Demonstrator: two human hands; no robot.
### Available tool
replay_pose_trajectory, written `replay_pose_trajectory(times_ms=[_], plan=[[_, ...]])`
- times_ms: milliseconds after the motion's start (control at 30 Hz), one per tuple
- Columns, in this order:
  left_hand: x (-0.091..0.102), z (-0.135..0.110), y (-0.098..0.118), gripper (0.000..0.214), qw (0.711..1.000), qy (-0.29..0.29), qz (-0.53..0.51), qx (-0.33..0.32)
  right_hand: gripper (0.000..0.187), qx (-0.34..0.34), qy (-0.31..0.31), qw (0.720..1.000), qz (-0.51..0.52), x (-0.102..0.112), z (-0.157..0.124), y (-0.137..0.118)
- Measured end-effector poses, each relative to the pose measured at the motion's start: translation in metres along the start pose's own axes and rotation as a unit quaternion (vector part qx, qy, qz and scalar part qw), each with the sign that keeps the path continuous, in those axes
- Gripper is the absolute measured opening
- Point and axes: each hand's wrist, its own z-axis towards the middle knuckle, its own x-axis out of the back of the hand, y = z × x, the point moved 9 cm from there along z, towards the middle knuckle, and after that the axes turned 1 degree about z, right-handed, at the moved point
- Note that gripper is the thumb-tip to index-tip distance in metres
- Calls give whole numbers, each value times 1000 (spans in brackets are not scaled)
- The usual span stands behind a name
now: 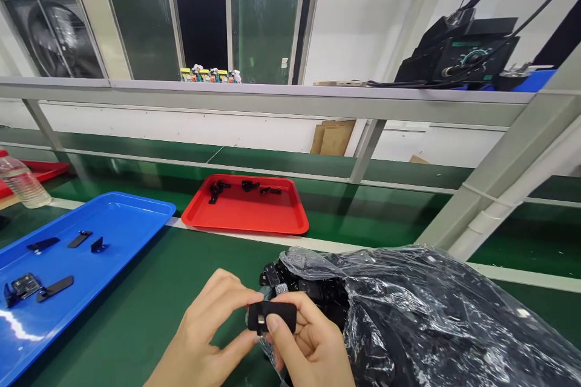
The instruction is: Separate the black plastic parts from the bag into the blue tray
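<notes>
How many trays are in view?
3: a blue tray left of the left hand, a red tray farther back, and a second red tray, partly hidden behind the bottle, far left.

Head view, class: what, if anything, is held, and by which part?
A small black piece: left hand at its left end, right hand at its right, thumb across its face.

Open strip of green desk runs from lower left to centre, between blue tray at left and hands at lower centre; way through to red tray, mid-frame. Bulky plastic bag blocks lower right, slanted post rising behind. Shelf beam spans upper frame.
</notes>
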Motion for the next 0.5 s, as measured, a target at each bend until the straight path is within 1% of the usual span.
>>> replay_pose_trajectory(times_ms=[67,167,300,367,400,500], plan=[[-1,-1,3,35,999,-1,28,-20,43,-14,-2,1000,-18,-2,1,0],[-2,-1,7,37,999,5,35,-34,44,-13,4,999,-35,-3,2,1],[-4,-2,9,35,999,20,30,-32,47,-8,46,998,-42,2,3,4],[-4,-1,10,33,999,21,25,-29,51,-15,60,998,-11,3,2,6],[-4,0,10,32,999,21,22,-26,53,-20,57,998,21,2,2,7],[2,2,6,28,999,31,4,-11,62,-30,8,990,136,-5,3,7]])
